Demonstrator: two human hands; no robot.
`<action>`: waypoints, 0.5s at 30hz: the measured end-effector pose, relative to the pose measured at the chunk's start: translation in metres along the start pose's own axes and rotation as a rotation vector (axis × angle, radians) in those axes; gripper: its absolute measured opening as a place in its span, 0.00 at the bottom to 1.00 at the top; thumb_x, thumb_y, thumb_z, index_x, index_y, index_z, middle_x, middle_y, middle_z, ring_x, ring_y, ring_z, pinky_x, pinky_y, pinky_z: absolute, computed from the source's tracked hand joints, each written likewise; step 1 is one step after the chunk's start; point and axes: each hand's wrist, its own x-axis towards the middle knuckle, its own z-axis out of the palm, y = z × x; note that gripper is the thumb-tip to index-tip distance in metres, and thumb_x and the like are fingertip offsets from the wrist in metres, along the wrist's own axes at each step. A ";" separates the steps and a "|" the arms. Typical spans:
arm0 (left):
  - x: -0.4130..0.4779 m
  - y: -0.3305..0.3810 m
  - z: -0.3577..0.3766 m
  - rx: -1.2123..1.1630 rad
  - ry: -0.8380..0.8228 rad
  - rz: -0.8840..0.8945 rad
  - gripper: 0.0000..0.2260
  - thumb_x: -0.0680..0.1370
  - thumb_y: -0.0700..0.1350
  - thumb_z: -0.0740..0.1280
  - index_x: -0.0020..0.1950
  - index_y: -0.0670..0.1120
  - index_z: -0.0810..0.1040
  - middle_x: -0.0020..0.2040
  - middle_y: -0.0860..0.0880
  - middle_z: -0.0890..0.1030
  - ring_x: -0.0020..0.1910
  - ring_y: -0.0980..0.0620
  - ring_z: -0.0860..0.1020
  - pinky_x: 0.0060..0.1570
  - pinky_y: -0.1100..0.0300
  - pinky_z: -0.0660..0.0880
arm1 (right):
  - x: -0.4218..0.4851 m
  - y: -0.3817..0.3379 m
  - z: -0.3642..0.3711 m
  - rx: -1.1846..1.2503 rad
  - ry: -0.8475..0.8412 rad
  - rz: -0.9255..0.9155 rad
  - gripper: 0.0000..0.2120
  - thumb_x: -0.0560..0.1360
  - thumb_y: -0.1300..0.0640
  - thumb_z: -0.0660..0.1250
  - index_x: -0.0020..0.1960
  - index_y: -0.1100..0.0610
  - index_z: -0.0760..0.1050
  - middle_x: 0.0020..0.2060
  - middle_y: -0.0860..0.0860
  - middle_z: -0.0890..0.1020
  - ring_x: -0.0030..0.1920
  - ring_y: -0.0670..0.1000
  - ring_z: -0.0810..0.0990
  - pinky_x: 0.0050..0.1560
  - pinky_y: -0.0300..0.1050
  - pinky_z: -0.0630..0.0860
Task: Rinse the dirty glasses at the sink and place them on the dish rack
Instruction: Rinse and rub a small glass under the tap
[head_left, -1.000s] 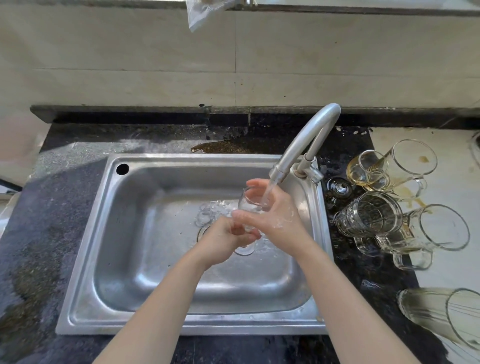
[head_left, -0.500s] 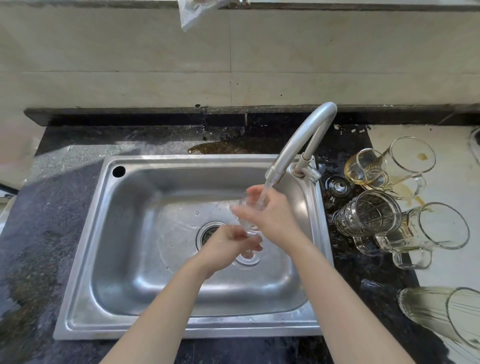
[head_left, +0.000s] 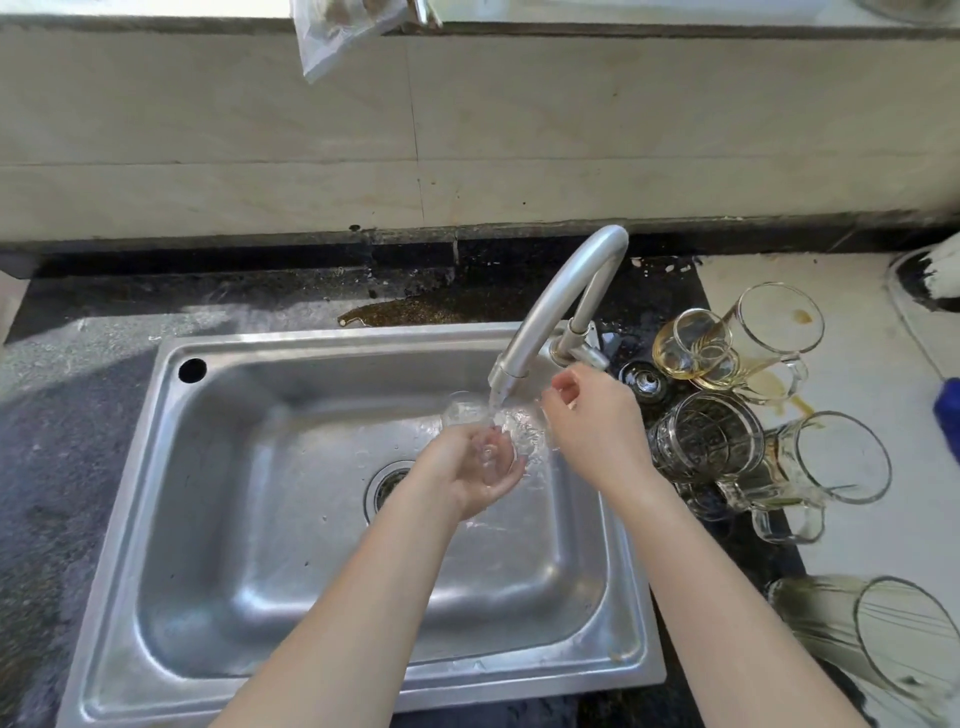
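Under the running water, between both hands, is a small clear drinking glass (head_left: 485, 415), held over the basin below the spout of the curved silver metal faucet (head_left: 561, 301). Beneath it the left hand (head_left: 470, 470) lies palm-up, fingers curled up around the glass's lower part, cupping it. At the glass's right side the right hand (head_left: 592, 421) has thumb and forefinger curled toward the rim. Splash and blur hide the contact, so cannot tell if it grips. Glass tilt unclear, motion-blurred.

Below is a rectangular stainless steel sink (head_left: 208, 345) set in a black speckled stone countertop (head_left: 78, 415). Its round drain (head_left: 387, 488) is partly hidden by the left forearm. The faucet arcs in from the sink's back right corner, spout above the glass. Just right of the faucet base is a round chrome cap (head_left: 644, 382). Behind the sink rim is a brown liquid puddle (head_left: 415, 312).

Right of the sink, dirty glassware lies on its sides, close together:
- a tall clear handled mug with brown stains (head_left: 779, 325)
- touching it, a small glass with yellow residue (head_left: 691, 343)
- just beside the right forearm, a ribbed glass mug (head_left: 706, 439)
- next to that, a plain clear handled mug (head_left: 836, 460)

Apart from these, in the bottom right corner, lies a large streaked glass tumbler (head_left: 893, 644). At the top a clear plastic bag (head_left: 337, 36) hangs over the beige tiled wall (head_left: 208, 130).
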 end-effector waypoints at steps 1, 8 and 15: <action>0.000 0.002 0.006 -0.054 -0.020 -0.021 0.12 0.78 0.35 0.59 0.35 0.43 0.70 0.22 0.49 0.72 0.24 0.55 0.73 0.40 0.55 0.79 | 0.003 -0.001 -0.006 -0.056 0.050 -0.036 0.08 0.77 0.57 0.62 0.53 0.59 0.76 0.49 0.53 0.78 0.49 0.56 0.77 0.47 0.48 0.72; -0.005 0.002 0.016 -0.071 -0.032 -0.004 0.06 0.80 0.38 0.60 0.43 0.42 0.72 0.25 0.48 0.72 0.25 0.54 0.72 0.47 0.50 0.78 | 0.034 -0.001 -0.014 -0.680 -0.145 -0.042 0.18 0.76 0.63 0.62 0.66 0.63 0.67 0.61 0.59 0.75 0.63 0.57 0.71 0.55 0.49 0.74; -0.006 0.003 0.007 0.122 0.046 0.010 0.10 0.79 0.47 0.66 0.41 0.43 0.73 0.29 0.47 0.72 0.27 0.53 0.70 0.44 0.46 0.79 | 0.047 -0.012 -0.022 -0.754 -0.246 -0.062 0.15 0.77 0.65 0.61 0.63 0.59 0.71 0.60 0.57 0.77 0.60 0.59 0.77 0.52 0.49 0.74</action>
